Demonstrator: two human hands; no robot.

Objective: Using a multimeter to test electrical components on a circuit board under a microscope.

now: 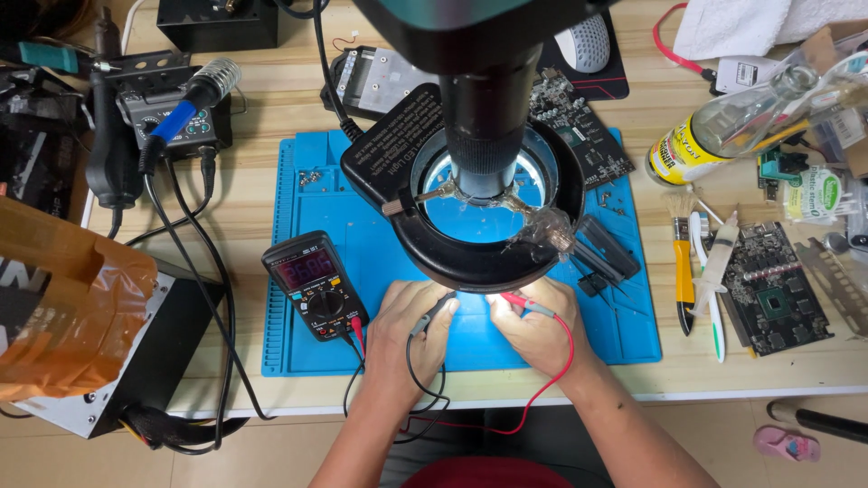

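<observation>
Multimeter [316,285] on mat [633,334], left of hands [411,330].

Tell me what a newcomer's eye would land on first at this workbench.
First, the big black microscope with its ring light, hanging over the middle of the blue work mat. Just below it, at the mat's near edge, the left hand holds a black probe and the right hand a red probe. Their leads run to the black multimeter at the left.

We see even, bright daylight; the ring light [479,203] glows on the blue mat [362,217]. Shadows are soft, the bottle [750,122] glints, and the edges bend slightly.
</observation>
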